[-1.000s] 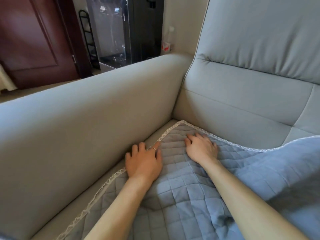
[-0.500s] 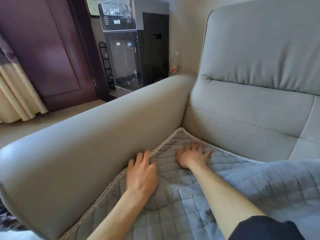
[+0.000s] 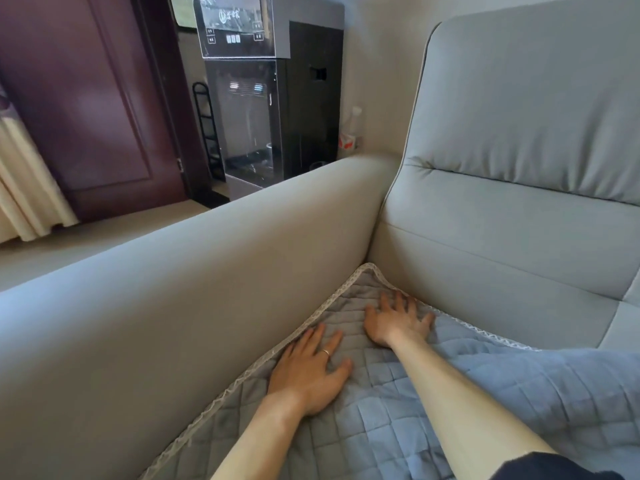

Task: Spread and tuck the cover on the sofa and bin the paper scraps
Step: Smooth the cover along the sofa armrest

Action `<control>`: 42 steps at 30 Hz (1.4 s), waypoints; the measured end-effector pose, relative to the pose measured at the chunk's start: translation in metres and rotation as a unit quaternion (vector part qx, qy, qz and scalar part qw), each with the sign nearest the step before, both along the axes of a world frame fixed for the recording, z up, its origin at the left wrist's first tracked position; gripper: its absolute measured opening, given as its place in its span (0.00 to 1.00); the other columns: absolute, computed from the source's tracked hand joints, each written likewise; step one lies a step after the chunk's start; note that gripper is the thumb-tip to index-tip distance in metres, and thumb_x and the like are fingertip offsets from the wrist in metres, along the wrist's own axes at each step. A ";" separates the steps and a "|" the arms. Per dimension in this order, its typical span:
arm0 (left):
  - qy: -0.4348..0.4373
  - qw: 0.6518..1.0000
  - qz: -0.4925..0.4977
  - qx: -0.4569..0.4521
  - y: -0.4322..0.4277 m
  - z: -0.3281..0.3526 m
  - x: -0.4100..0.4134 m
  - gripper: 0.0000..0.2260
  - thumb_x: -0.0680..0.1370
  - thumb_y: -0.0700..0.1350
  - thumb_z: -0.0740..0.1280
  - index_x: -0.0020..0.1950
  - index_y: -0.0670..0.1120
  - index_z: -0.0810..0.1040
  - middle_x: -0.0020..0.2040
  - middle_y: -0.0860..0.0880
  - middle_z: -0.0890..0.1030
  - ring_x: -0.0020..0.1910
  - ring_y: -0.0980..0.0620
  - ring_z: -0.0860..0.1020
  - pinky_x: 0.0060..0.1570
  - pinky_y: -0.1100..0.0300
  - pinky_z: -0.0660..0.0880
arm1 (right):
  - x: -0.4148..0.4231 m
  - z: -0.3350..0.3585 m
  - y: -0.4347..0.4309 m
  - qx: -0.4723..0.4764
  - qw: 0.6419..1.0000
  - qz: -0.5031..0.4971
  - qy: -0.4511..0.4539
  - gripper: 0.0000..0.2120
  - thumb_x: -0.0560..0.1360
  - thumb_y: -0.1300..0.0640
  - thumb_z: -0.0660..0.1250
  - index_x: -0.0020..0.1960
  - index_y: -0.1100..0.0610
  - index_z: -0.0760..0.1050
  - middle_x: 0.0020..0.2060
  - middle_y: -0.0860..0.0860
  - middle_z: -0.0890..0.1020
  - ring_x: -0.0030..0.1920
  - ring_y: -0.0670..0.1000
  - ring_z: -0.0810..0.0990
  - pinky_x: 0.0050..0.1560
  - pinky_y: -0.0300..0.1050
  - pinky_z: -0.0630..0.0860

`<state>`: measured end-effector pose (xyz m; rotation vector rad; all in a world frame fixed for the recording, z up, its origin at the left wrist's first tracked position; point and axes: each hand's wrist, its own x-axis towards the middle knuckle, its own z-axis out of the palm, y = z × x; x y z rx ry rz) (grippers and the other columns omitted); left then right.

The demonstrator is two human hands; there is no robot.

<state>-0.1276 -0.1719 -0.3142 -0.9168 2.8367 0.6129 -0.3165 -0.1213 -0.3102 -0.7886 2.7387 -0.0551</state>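
Both palms flat, fingers spread: the left hand (image 3: 308,372) and right hand (image 3: 394,322) press the quilted cover (image 3: 398,417) into the sofa (image 3: 502,244) corner; beyond the right hand it lies bunched, untucked; no paper scraps in view

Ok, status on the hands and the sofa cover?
Left hand and right hand flat, open on cover. Corner at armrest. No scraps visible.

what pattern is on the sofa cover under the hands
Blue-grey quilted squares with a pale lace edge trim on the cover; shown in the head view.
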 end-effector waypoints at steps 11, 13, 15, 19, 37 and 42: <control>0.069 0.992 -0.036 -0.102 -0.022 -0.005 -0.047 0.28 0.83 0.54 0.50 0.80 0.46 0.49 0.81 0.49 0.49 0.79 0.54 0.47 0.76 0.58 0.42 | -0.019 0.004 -0.032 -0.168 0.967 0.187 0.029 0.28 0.83 0.51 0.51 0.79 0.61 0.51 0.79 0.56 0.50 0.79 0.54 0.49 0.77 0.49 0.50; 0.058 0.994 -0.034 -0.085 -0.026 -0.011 -0.047 0.29 0.83 0.55 0.48 0.80 0.47 0.45 0.81 0.50 0.45 0.78 0.56 0.44 0.76 0.58 0.40 | -0.023 -0.004 -0.037 -0.118 0.974 0.191 0.008 0.31 0.83 0.45 0.47 0.80 0.58 0.44 0.80 0.53 0.44 0.79 0.51 0.43 0.77 0.50 0.44; 0.058 0.995 -0.031 -0.074 -0.030 -0.008 -0.053 0.29 0.82 0.56 0.48 0.80 0.48 0.42 0.80 0.51 0.43 0.78 0.56 0.42 0.76 0.58 0.39 | -0.027 -0.010 -0.041 -0.084 0.979 0.187 0.011 0.33 0.81 0.39 0.44 0.80 0.53 0.40 0.79 0.51 0.41 0.79 0.51 0.41 0.77 0.52 0.43; 0.042 0.997 -0.031 -0.052 -0.045 0.001 -0.075 0.31 0.82 0.56 0.50 0.80 0.48 0.41 0.80 0.50 0.41 0.78 0.55 0.41 0.75 0.60 0.37 | -0.046 -0.007 -0.057 -0.042 0.986 0.157 0.018 0.35 0.78 0.34 0.43 0.80 0.49 0.41 0.79 0.48 0.41 0.79 0.51 0.41 0.77 0.56 0.44; 0.052 0.998 0.021 -0.022 -0.041 -0.026 -0.080 0.31 0.80 0.57 0.51 0.80 0.46 0.48 0.81 0.50 0.49 0.79 0.54 0.48 0.76 0.58 0.46 | -0.062 -0.023 -0.075 -0.009 0.987 0.163 0.001 0.31 0.79 0.40 0.45 0.79 0.51 0.56 0.79 0.49 0.56 0.77 0.53 0.56 0.74 0.58 0.53; 0.080 0.993 0.049 -0.070 -0.046 -0.031 -0.073 0.30 0.81 0.57 0.51 0.80 0.47 0.50 0.80 0.50 0.51 0.78 0.54 0.51 0.75 0.58 0.49 | -0.045 -0.046 -0.076 -0.129 0.979 0.149 0.060 0.27 0.80 0.42 0.46 0.76 0.51 0.62 0.77 0.50 0.61 0.76 0.53 0.59 0.74 0.53 0.55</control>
